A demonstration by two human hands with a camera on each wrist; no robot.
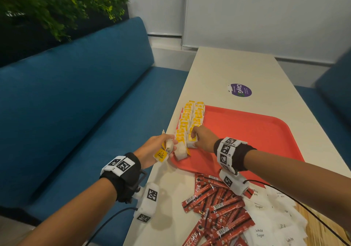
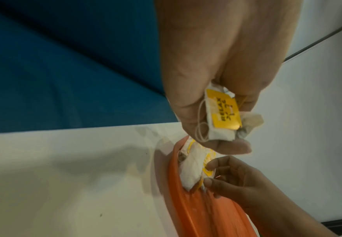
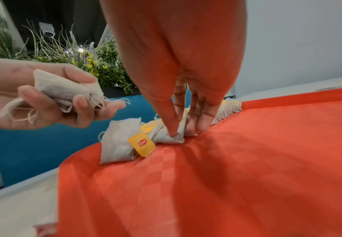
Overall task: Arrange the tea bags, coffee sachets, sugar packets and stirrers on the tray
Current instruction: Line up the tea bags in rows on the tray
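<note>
A red tray [image 1: 256, 132] lies on the cream table [image 1: 228, 69]. Two rows of tea bags [image 1: 190, 119] with yellow tags run along the tray's left edge. My right hand [image 1: 193, 136] pinches the nearest tea bag [image 3: 171, 137] of the inner row between thumb and fingers, down on the tray floor. My left hand [image 1: 168, 148] hovers just left of the tray's corner and grips a small bunch of tea bags [image 2: 219, 121], one yellow tag hanging out. Red coffee sachets [image 1: 218, 207] and white sugar packets [image 1: 275, 221] lie heaped on the table near me.
A blue bench [image 1: 76, 103] runs along the table's left side, with plants [image 1: 57, 4] behind it. A purple round sticker [image 1: 240, 90] sits on the table beyond the tray. Cables trail from both wrists. Most of the tray floor [image 3: 247, 160] is bare.
</note>
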